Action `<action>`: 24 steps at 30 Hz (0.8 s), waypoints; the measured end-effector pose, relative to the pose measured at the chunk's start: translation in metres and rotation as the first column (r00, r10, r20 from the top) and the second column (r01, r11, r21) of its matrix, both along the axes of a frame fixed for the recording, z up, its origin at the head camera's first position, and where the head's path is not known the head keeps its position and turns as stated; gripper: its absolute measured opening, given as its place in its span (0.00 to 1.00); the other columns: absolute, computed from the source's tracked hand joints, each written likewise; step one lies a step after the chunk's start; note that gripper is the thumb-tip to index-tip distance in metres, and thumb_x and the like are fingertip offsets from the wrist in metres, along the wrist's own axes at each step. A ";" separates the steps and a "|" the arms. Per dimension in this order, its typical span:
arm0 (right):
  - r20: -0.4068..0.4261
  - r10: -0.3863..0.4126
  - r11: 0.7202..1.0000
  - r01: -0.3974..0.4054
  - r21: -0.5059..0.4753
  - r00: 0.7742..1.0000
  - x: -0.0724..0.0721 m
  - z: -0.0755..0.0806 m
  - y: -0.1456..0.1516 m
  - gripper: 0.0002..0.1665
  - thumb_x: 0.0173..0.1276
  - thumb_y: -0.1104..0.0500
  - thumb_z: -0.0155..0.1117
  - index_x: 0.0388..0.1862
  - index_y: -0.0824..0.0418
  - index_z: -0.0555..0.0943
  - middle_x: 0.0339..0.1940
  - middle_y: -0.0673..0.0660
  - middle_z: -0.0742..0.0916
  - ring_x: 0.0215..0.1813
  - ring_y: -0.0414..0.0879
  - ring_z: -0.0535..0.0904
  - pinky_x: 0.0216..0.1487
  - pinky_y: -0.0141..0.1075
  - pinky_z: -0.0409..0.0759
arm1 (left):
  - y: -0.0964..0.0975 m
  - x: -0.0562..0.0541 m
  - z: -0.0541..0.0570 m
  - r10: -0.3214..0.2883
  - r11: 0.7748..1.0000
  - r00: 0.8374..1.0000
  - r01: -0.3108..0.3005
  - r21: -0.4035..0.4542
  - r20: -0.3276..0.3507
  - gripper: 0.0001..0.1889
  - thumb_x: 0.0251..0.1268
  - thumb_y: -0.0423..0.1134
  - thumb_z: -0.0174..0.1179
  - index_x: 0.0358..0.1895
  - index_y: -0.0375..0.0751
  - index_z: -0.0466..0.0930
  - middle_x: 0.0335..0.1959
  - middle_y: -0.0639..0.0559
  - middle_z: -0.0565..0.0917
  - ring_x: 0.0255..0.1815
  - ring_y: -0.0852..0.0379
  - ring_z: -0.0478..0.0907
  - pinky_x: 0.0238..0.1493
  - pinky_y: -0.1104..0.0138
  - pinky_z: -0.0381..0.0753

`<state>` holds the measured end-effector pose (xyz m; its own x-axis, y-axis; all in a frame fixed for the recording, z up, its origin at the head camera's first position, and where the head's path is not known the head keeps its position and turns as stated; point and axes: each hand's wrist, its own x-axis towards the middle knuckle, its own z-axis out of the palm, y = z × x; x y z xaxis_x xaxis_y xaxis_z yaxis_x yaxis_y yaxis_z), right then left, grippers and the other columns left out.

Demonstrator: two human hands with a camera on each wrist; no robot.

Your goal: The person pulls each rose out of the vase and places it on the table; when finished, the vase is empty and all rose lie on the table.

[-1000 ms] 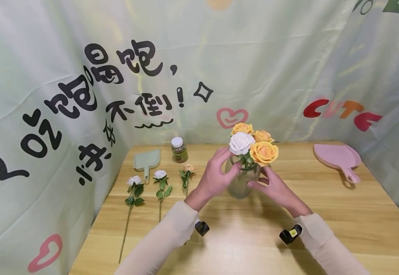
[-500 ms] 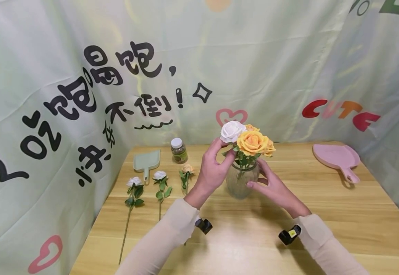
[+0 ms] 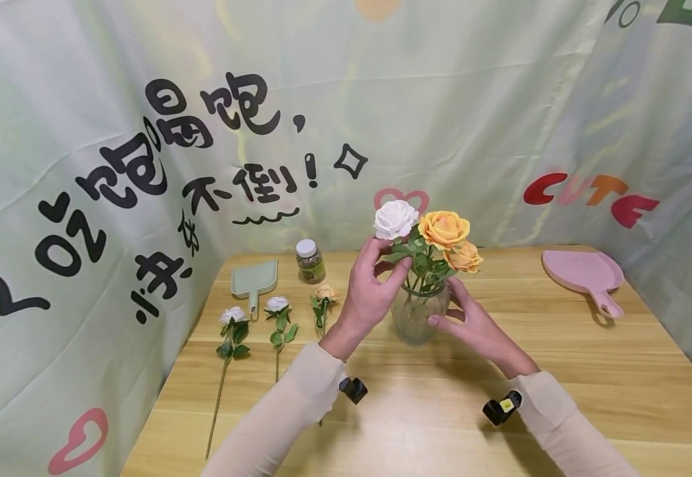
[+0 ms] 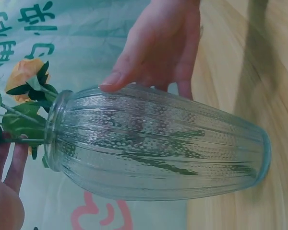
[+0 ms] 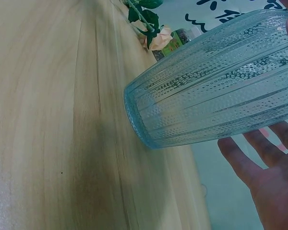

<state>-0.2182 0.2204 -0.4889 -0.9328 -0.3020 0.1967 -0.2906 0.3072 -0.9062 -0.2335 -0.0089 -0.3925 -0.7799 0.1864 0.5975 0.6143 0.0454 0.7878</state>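
Note:
A ribbed clear glass vase point(image 3: 415, 317) stands upright on the table, with stems inside it. Above its mouth rise a white rose point(image 3: 396, 219) and two visible orange roses, one orange rose point(image 3: 444, 229) higher than the other orange rose point(image 3: 465, 256). My left hand point(image 3: 371, 288) pinches the white rose among the leaves just below its bloom. Around the right side of the vase, my right hand point(image 3: 473, 324) grips the glass with thumb in front and fingers behind. In the right wrist view, the vase's base point(image 5: 140, 120) sits at the wooden tabletop.
To the left lie two white roses, one white rose point(image 3: 234, 315) and another white rose point(image 3: 277, 304), plus a peach rose point(image 3: 326, 292). Behind them are a grey-green dustpan point(image 3: 255, 277) and a white-lidded jar point(image 3: 311, 265). A pink dustpan point(image 3: 584, 270) lies at the far right.
My left hand has shifted slightly left, and the white rose has moved up and left. The orange roses have shifted, with one now hidden. My right hand stays on the vase.

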 end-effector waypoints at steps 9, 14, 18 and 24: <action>0.029 -0.008 1.000 0.008 0.008 1.000 0.001 0.001 0.000 0.56 0.80 0.57 0.70 0.93 0.51 0.45 0.87 0.67 0.65 0.83 0.64 0.66 0.69 0.19 0.74 | -0.002 0.000 -0.007 -0.018 0.997 1.000 0.020 -0.075 0.021 0.19 0.78 0.35 0.61 0.67 0.34 0.79 0.60 0.37 0.85 0.61 0.43 0.85 0.62 0.61 0.90; 0.049 -0.014 1.000 0.013 0.025 0.999 0.002 0.001 0.000 0.57 0.81 0.55 0.70 0.93 0.49 0.43 0.90 0.65 0.60 0.85 0.65 0.63 0.79 0.47 0.77 | 0.001 0.000 -0.009 -0.022 0.996 0.995 0.030 -0.079 0.100 0.28 0.73 0.36 0.69 0.73 0.39 0.73 0.58 0.41 0.83 0.59 0.49 0.83 0.64 0.60 0.87; 0.063 -0.015 1.000 0.014 0.025 0.998 0.002 0.001 0.000 0.56 0.81 0.55 0.70 0.93 0.52 0.44 0.91 0.66 0.57 0.85 0.68 0.62 0.79 0.64 0.72 | 0.002 0.001 -0.008 -0.002 0.997 0.988 0.015 -0.078 0.157 0.35 0.69 0.41 0.75 0.74 0.45 0.68 0.57 0.46 0.81 0.60 0.54 0.80 0.64 0.58 0.84; 0.069 -0.013 1.000 0.011 0.019 0.998 0.002 0.001 0.000 0.58 0.81 0.55 0.69 0.94 0.47 0.41 0.91 0.64 0.56 0.86 0.68 0.61 0.79 0.64 0.72 | 0.002 -0.001 -0.008 -0.031 0.998 0.992 0.037 -0.048 0.120 0.35 0.71 0.42 0.72 0.76 0.44 0.67 0.65 0.45 0.80 0.65 0.51 0.79 0.67 0.56 0.83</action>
<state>-0.2165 0.2209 -0.4876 -0.9475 -0.2939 0.1260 -0.2236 0.3274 -0.9180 -0.2349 -0.0066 -0.4009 -0.8378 0.2411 0.4899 0.5181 0.0677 0.8527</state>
